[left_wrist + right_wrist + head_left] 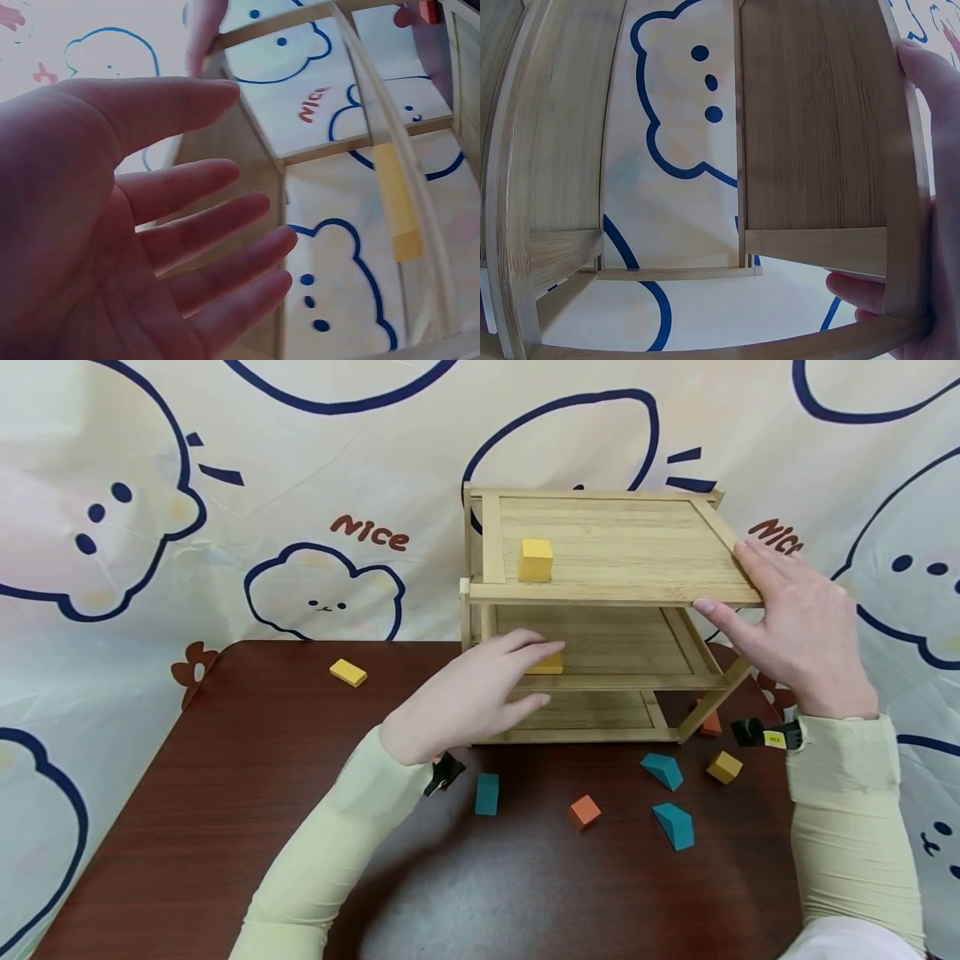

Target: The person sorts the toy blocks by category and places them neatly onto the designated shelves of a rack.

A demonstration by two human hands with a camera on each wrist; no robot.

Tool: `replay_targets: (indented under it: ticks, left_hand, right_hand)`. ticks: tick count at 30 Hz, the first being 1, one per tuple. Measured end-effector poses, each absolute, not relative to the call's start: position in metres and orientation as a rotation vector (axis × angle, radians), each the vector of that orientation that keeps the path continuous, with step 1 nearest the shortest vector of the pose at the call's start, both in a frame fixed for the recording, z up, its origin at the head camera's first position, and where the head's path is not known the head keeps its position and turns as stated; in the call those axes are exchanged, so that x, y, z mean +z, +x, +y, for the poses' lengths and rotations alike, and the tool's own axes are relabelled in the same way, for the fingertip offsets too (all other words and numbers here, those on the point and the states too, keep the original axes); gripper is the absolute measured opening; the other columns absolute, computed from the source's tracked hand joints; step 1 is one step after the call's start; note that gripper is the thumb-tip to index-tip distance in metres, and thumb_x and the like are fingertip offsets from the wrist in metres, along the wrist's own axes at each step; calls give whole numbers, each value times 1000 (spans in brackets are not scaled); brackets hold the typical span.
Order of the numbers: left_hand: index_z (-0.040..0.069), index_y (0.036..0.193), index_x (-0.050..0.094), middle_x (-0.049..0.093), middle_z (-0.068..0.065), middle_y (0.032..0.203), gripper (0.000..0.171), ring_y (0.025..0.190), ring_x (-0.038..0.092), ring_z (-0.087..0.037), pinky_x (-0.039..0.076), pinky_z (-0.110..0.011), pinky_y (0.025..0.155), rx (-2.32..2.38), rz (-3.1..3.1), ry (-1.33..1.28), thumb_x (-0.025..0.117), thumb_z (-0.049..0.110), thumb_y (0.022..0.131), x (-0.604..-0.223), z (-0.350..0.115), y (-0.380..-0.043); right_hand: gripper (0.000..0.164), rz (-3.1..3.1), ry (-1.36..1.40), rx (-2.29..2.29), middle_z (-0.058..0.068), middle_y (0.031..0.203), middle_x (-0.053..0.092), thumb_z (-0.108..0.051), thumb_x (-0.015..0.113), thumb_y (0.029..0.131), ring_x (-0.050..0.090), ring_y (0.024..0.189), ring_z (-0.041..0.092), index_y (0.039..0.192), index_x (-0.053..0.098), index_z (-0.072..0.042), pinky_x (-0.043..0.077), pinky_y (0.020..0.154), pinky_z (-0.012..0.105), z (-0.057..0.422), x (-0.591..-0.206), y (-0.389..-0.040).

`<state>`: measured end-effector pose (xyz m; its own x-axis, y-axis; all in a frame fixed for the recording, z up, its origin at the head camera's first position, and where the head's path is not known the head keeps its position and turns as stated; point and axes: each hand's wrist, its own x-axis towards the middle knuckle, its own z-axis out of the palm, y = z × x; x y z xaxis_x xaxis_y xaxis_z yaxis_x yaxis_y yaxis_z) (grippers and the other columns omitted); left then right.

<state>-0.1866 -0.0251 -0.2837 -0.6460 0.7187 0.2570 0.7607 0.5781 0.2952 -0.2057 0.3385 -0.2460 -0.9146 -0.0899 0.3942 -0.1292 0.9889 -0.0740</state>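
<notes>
At three o'clock on my head feed, the right hand (pixel 806 631) grips the near right corner of a top shelf (pixel 622 539); fingertips curl underneath, per right wrist view. Left hand (pixel 468 697), mid-dial, is open, fingers extended, thumb apart, in front of the middle shelf (pixel 622 639). Two o'clock from that hand, a yellow block (pixel 550 665) sits on the middle shelf, partly hidden from me; left wrist view shows fingertips near it, apart. Yellow cube (pixel 536 560): one o'clock, left end of top shelf. Wooden rack (pixel 622 682) carrying both stands at two o'clock on the dark table (pixel 540 893). Loose on the table: teal block (pixel 487 795) at six, orange cube (pixel 585 812) at five, two teal wedges (pixel 675 827) at four, ochre block (pixel 724 767) just beyond them, flat yellow piece (pixel 348 672) at nine. Orange piece (pixel 711 724) shows partly behind the rack's right leg. Patterned cloth (pixel 322 468) hangs at twelve.
</notes>
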Motion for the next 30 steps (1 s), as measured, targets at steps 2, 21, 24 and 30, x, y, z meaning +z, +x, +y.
replay_targets:
  ticks: [2, 21, 24, 30]
  left_hand:
    - [13, 152, 48, 51, -3, 145, 59, 129, 51, -16, 40, -31, 108, -613, -2649, -1287, 66, 34, 100, -281, -32, -180]
    - [10, 141, 61, 60, -5, 136, 53, 123, 58, -21, 47, -39, 102, -721, -2346, -1178, 79, 20, 91, -291, -106, -158]
    - [11, 141, 61, 60, -5, 136, 55, 123, 58, -23, 48, -43, 101, -711, -2361, -1121, 80, 21, 90, -293, -119, -157]
    - [16, 144, 60, 58, -4, 139, 58, 125, 56, -24, 49, -47, 99, -638, -2437, -987, 80, 24, 90, -302, -145, -160]
  right_hand:
    - [91, -2734, 156, 140, 11, 165, 23, -71, 49, 94, 30, 146, 43, 162, 26, -14, 32, 104, 69, 339, -246, -205]
    - [89, -2707, 162, 141, 11, 164, 27, -69, 49, 95, 32, 145, 42, 161, 30, -14, 33, 104, 68, 339, -245, -205]
    - [89, -2717, 162, 149, 10, 164, 26, -69, 49, 94, 31, 145, 41, 161, 29, -14, 32, 105, 68, 339, -245, -206]
    - [89, -2721, 157, 141, 10, 164, 26, -69, 49, 94, 32, 145, 41, 162, 28, -15, 34, 103, 69, 339, -246, -207]
